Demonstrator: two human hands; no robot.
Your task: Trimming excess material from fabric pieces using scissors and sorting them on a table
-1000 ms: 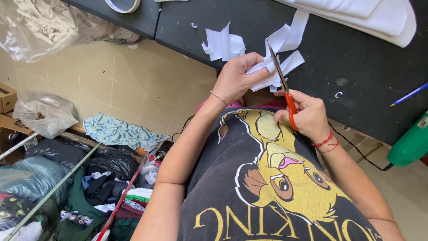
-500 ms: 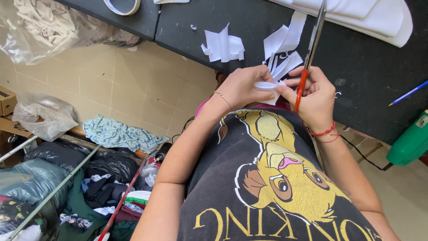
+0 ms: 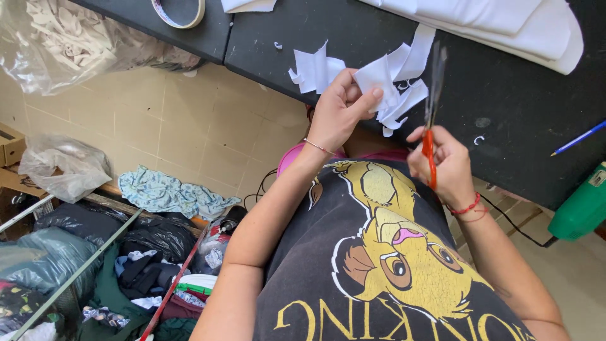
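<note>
Since half a second ago my hands part: right hand grips scissors, blades pointing to twelve; left hand pinches white paper at eleven. Loose scraps may tear, or blades nick my fingers.

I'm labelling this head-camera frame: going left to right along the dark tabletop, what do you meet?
Tape roll → left hand pinching a white cut piece → scissors in the right hand → blue pencil → green tool at the table's edge.
</note>
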